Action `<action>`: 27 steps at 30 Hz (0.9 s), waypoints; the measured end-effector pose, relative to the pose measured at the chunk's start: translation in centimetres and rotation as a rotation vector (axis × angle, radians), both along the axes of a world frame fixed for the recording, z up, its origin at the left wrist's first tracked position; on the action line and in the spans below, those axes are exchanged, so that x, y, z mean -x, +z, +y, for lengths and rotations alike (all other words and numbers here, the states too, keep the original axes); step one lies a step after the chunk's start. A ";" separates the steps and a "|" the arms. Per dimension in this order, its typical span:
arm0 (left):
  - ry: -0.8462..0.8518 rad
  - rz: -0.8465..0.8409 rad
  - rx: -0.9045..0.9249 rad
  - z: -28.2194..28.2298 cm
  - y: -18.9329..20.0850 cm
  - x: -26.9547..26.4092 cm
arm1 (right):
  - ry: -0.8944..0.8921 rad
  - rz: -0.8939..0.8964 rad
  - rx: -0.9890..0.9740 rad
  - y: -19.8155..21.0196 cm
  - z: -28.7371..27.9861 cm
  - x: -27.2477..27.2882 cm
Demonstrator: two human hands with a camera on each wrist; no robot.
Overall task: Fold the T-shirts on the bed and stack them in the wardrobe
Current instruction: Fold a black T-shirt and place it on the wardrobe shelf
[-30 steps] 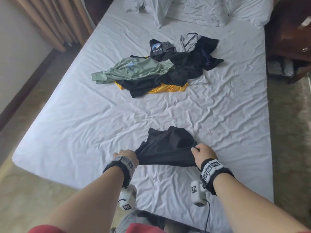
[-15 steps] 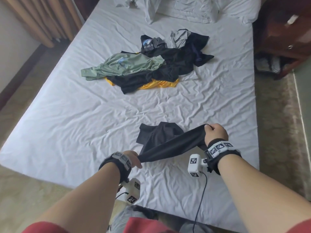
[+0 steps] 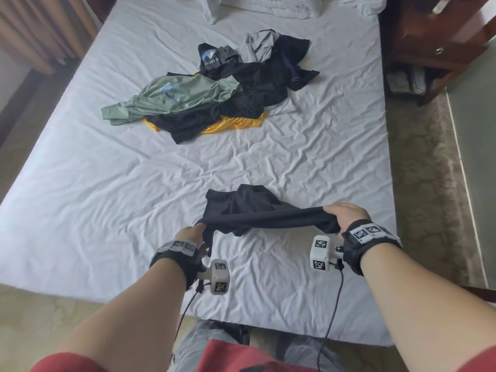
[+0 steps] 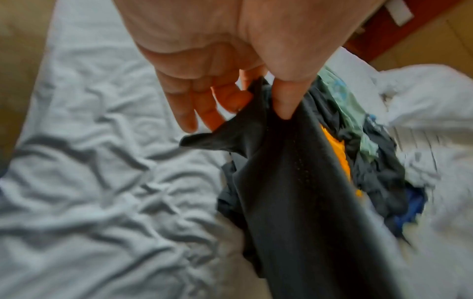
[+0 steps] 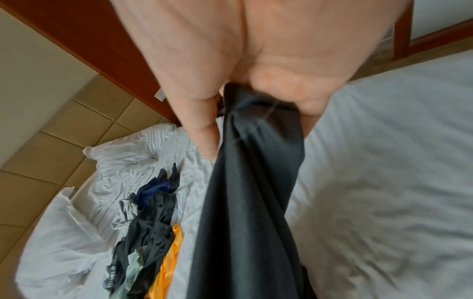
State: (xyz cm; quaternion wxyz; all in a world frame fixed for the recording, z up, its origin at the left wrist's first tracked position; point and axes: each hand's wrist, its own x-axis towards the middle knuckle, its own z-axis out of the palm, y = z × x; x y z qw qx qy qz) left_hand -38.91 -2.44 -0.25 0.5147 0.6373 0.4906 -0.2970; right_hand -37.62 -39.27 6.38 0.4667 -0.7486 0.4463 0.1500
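Note:
A black T-shirt [image 3: 257, 216] hangs stretched between my two hands just above the near part of the bed [image 3: 107, 210]. My left hand [image 3: 193, 233] pinches one end of it between thumb and forefinger [image 4: 281, 101], the other fingers straight. My right hand [image 3: 341, 213] grips the other end, bunched in its fist [image 5: 258, 105]. The far part of the shirt lies crumpled on the sheet. Farther up the bed lies a pile of unfolded shirts [image 3: 228, 95]: green, black, yellow, grey and dark blue.
White pillows [image 3: 268, 6] lie at the head of the bed. A dark wooden nightstand [image 3: 434, 44] stands at the right, with things on the floor under it. Curtains [image 3: 40, 30] hang at the far left. Carpet runs along both sides of the bed.
My hands have drawn apart, the right one moving right and lifting, so the bunched black shirt is now pulled into a long taut band between them.

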 end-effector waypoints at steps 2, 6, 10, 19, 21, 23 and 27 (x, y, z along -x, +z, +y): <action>0.293 -0.028 0.163 -0.4 0.5 0.0 | 0.000 0.023 -0.049 -0.2 0.3 0.0; 0.453 -0.124 0.387 -1.8 1.6 -0.5 | 0.018 0.005 -0.002 0.1 0.6 0.1; 0.493 -0.165 0.560 -1.8 2.3 -1.1 | 0.004 0.069 0.074 0.5 0.3 -0.1; 0.530 -0.310 0.424 -0.1 8.1 -7.5 | 0.011 0.075 0.195 6.1 -1.0 -4.8; 0.479 -0.390 0.411 -0.4 11.0 -9.8 | 0.037 0.021 0.189 8.7 -1.7 -6.4; 0.459 -0.421 0.453 -0.8 14.2 -11.8 | 0.047 -0.017 0.178 11.3 -2.2 -7.6; 0.335 -0.364 0.354 0.4 15.2 -14.3 | -0.081 -0.095 0.036 14.0 -2.2 -8.8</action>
